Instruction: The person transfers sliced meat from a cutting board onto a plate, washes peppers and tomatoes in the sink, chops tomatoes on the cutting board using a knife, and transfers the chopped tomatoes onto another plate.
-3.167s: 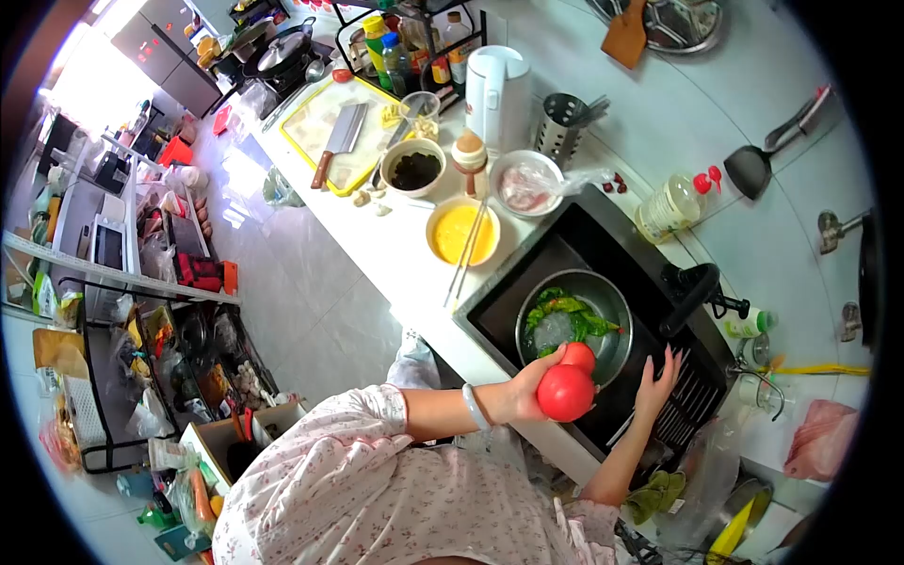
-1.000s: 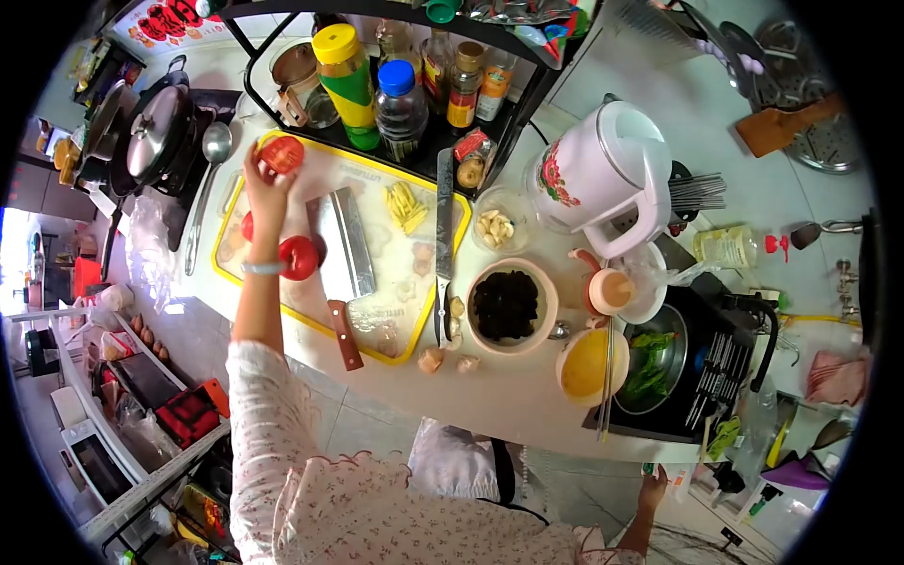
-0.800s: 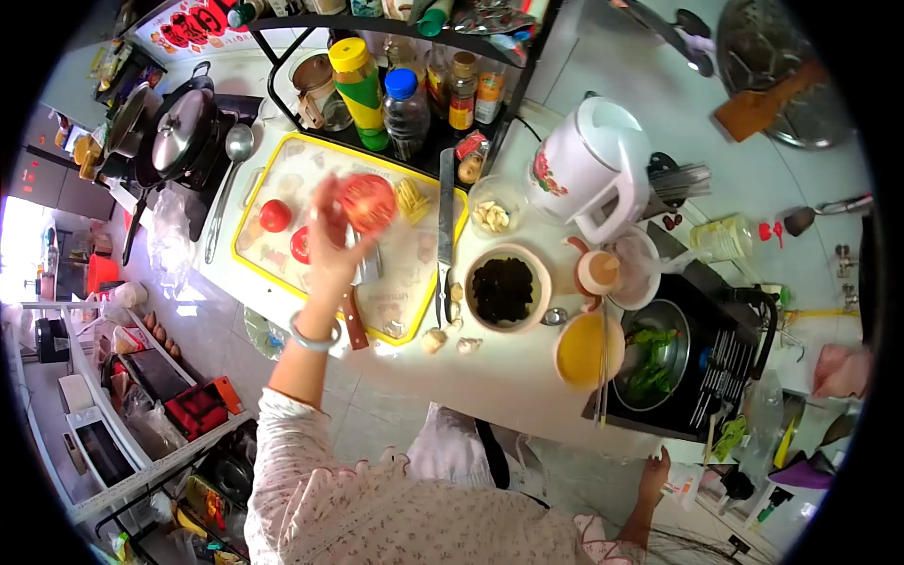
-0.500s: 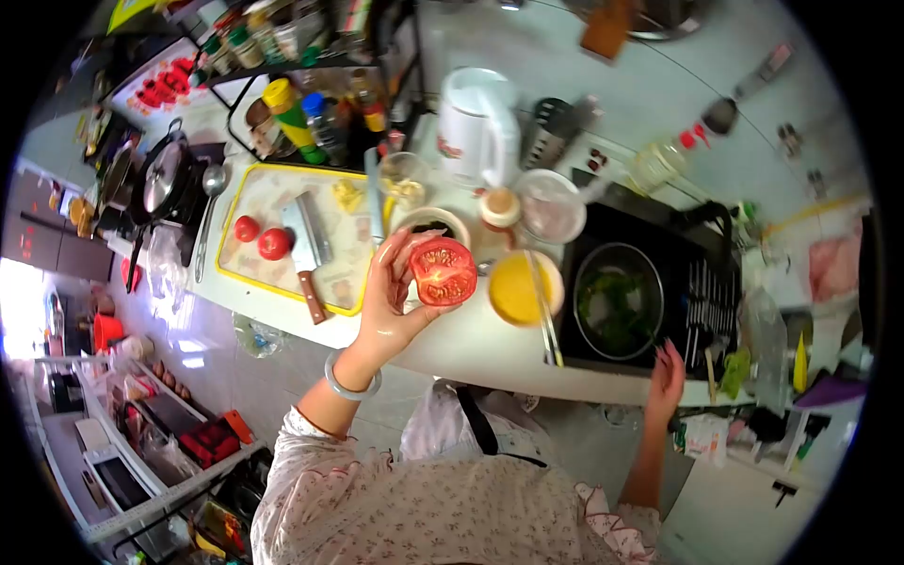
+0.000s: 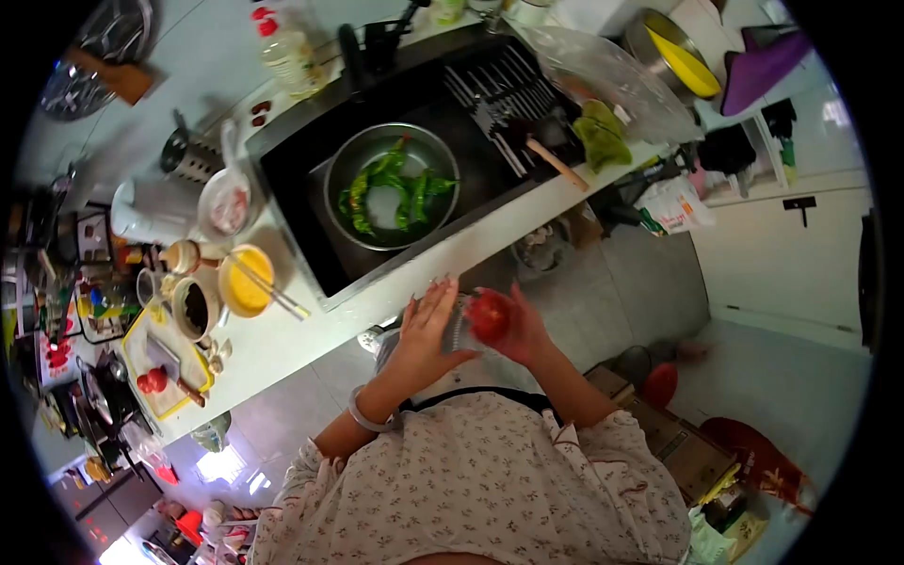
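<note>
In front of my waist, my right hand (image 5: 527,335) is closed around a red tomato half (image 5: 489,315), slightly blurred. My left hand (image 5: 422,341), wearing a pale bangle (image 5: 367,414), is just left of it with fingers stretched out and nothing in them. Beyond both hands, a frying pan (image 5: 336,218) on the black stovetop (image 5: 299,179) contains wilted green peppers (image 5: 416,195). To the left is a bowl of yellow beaten egg (image 5: 247,281) with chopsticks (image 5: 285,301) resting across it.
Far left, a yellow-edged cutting board (image 5: 141,341) carries a cleaver (image 5: 163,354) and whole tomatoes (image 5: 151,380). A dish of dark pieces (image 5: 195,308) stands near the egg bowl. A wooden handle (image 5: 557,164) sticks out over the counter's front edge. Cardboard boxes (image 5: 673,443) lie at lower right.
My view has swung right towards the stove. The tomato half has passed from my left hand to my right, which was empty. My left hand has opened, and both hands are now close together.
</note>
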{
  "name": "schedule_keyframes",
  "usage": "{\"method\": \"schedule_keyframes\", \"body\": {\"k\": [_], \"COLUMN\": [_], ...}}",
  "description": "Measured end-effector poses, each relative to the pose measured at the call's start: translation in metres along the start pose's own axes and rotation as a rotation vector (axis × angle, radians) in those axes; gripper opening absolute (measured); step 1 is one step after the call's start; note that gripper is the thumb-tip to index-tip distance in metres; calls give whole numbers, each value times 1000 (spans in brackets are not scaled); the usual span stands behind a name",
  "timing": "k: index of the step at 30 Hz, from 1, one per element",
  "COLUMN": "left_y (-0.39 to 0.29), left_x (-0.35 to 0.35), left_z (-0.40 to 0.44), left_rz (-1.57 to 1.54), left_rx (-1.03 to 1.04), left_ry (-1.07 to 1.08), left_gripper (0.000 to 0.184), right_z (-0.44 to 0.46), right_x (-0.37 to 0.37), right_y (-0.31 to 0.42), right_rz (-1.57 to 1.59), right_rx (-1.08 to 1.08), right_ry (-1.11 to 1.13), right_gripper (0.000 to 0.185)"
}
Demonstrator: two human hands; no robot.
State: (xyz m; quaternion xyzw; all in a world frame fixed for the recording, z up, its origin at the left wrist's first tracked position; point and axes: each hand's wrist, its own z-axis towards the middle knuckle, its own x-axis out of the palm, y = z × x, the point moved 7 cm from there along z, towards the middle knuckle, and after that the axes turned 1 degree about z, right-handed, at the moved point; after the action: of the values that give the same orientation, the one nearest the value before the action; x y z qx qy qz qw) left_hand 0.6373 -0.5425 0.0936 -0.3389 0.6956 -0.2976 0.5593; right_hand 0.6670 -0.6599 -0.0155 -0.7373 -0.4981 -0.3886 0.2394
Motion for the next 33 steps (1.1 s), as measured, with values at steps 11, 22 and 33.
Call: {"method": "schedule_keyframes", "body": {"k": [11, 22, 33], "left_y": [26, 84, 111], "left_x": [-40, -51, -54], "left_z": [4, -30, 8], "left_rz": [180, 146, 27], "left_rx": [-190, -295, -294], "left_ry": [-182, -104, -168], "left_gripper": [79, 70, 66], "right_z": [-21, 58, 279], "right_x": [-186, 73, 19], "right_y": [171, 126, 110], "right_rz": [-112, -1308, -2428], "right_rx": [-614, -899, -424], "right_ry": [-775, -204, -371], "right_gripper": [70, 41, 63]}}
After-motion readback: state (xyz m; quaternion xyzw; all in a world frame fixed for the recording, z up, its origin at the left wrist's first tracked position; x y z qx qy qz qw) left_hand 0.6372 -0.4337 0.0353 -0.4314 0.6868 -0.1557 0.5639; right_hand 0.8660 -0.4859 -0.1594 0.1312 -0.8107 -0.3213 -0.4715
